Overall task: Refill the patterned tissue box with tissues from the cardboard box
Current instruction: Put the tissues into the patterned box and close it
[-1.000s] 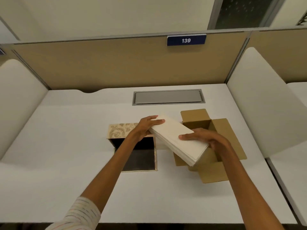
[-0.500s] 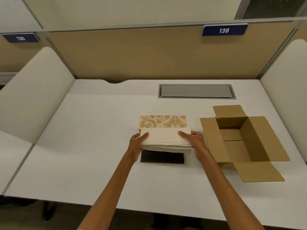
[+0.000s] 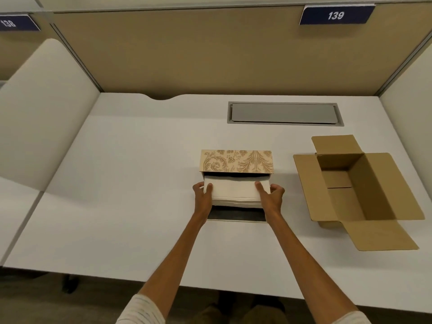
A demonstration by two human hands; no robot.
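Observation:
A white stack of tissues (image 3: 236, 191) sits partly inside the patterned tissue box (image 3: 236, 161), which lies on the white desk with its open side toward me and its dark flap (image 3: 236, 215) flat on the desk. My left hand (image 3: 203, 195) grips the stack's left end, and my right hand (image 3: 271, 197) grips its right end. The far edge of the stack is inside the box's dark opening. To the right stands the cardboard box (image 3: 348, 183), flaps spread, with no tissues showing inside.
A grey cable hatch (image 3: 284, 112) is set into the desk (image 3: 131, 195) behind the boxes. Tan partition panels and white side dividers (image 3: 44, 118) enclose the desk. Blue number signs hang above. The desk's front edge lies just below my forearms.
The tissue stack was carried left from over the cardboard box to the patterned box and now slides into its opening. Both hands stayed on the stack's ends.

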